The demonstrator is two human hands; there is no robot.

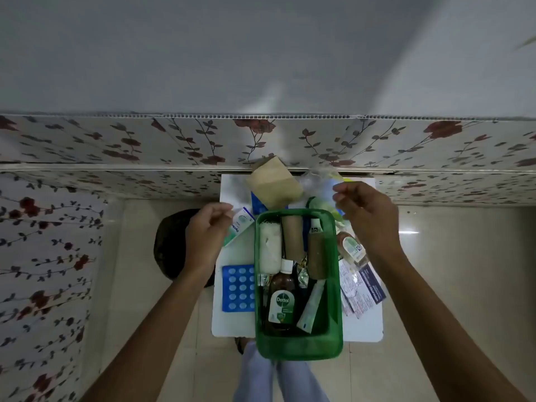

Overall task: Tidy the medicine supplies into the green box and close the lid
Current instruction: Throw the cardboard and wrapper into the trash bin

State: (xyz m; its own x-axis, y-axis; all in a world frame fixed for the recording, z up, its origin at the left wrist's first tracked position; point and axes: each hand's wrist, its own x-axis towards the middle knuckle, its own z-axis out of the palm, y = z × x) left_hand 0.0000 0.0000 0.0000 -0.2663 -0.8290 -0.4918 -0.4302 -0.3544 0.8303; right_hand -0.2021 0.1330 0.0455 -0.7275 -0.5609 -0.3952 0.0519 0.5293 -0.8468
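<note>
The green box (298, 348) stands open in the middle of a small white table (232, 326). Inside lie a brown Dettol bottle (281, 300), a white gauze roll (269, 248), two brown rolls (293, 236) and a white tube (310, 306). My left hand (206, 239) hovers left of the box, fingers loosely curled, holding nothing that I can see. My right hand (368, 219) hovers at the box's far right corner, fingers curled, apparently empty. Left of the box lie a blue blister pack (237, 288) and a white-green carton (239, 227). A small bottle (352, 248) and leaflets (362, 288) lie on the right.
A tan box (272, 181) and a clear plastic bag (319, 177) sit at the table's far edge against a flowered wall panel (116, 143). A dark round object (171, 245) is on the floor at left. My legs (278, 378) show below the table.
</note>
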